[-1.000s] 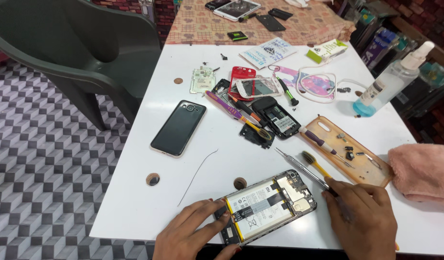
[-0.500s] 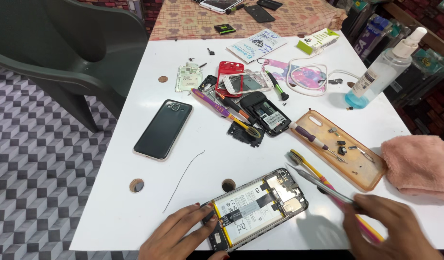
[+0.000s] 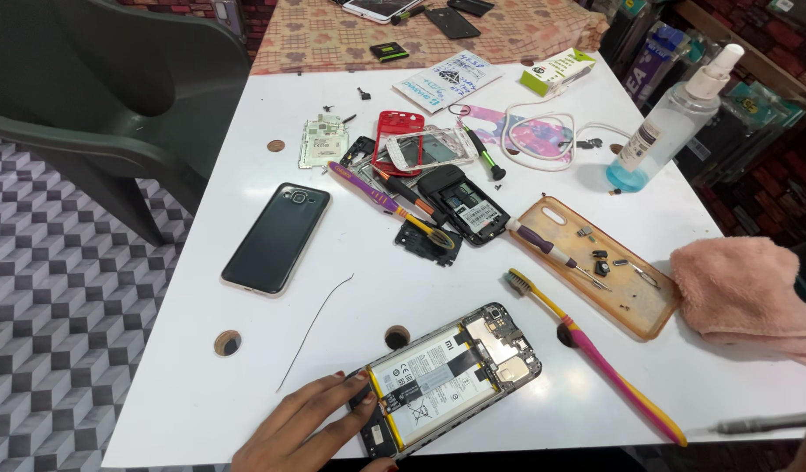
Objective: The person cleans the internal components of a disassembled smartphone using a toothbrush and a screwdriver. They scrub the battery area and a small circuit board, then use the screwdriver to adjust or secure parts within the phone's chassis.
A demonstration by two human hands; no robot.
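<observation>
Head view is showing the left hand (image 3: 302, 424) pressing spread fingers on the opened phone (image 3: 447, 378) at six o'clock, back cover already off, battery still seated. Right hand is lying almost offscreen at four o'clock beside a metal tool (image 3: 766, 425); grip unclear.

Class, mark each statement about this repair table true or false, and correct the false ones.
1. The left hand rests on the opened phone. True.
2. The toothbrush lies inside the orange case. False: it lies on the table, beside the case.
3. The dark phone lies face down, camera showing. True.
4. The spray bottle lies on its side. False: it stands upright.
5. The pink cloth covers the opened phone. False: it sits at the table's right edge, apart from it.
</observation>
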